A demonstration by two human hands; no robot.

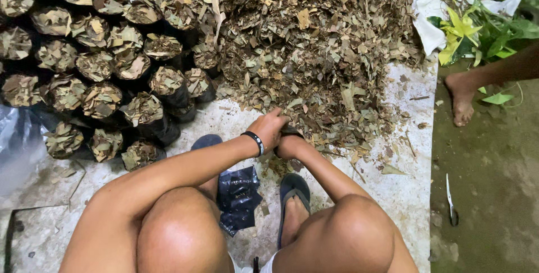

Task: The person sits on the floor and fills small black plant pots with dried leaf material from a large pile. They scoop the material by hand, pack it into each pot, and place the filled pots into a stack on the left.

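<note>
My left hand (269, 129), with a black band on the wrist, is curled at the near edge of a big pile of dry shredded leaves (314, 43). Its fingers point down into the mouth of a small black bag (293, 133). My right hand (288, 147) grips that bag from below and mostly hides it. What the left fingers hold is hidden; they look closed on leaves. I am squatting, with both knees at the bottom of the view.
Several black bags filled with leaves (101, 65) stand in rows at the left. A stack of empty black bags (238, 197) lies between my sandalled feet (294, 190). Another person's bare foot (461, 100), green plants (477, 31) and a small knife (451, 200) are at the right.
</note>
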